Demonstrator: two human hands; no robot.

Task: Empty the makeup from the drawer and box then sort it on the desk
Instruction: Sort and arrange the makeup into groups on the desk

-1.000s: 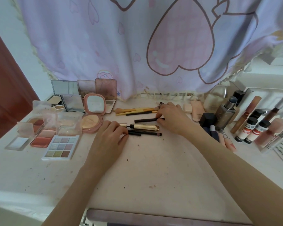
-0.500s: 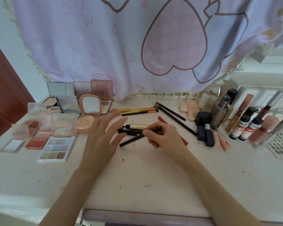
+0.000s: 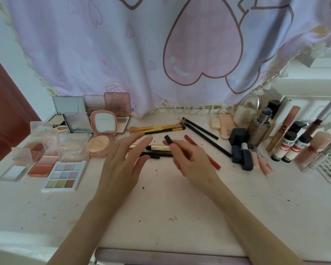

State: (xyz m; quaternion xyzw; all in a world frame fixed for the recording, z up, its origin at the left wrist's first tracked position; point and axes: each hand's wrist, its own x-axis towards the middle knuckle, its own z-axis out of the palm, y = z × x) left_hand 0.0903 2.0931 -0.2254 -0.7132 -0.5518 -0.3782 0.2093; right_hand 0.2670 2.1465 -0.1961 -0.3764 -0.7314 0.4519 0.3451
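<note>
Just above the gold tube (image 3: 159, 148), the right hand (image 3: 189, 159) pinches a black pencil (image 3: 168, 139), while the left hand (image 3: 122, 163) hovers beside it, fingers spread and released.

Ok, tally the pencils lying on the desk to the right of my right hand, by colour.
Long black pencils: 2
Long red pencil: 1
Total: 3
Not counted: the slim black makeup stick held in your right hand.
</note>
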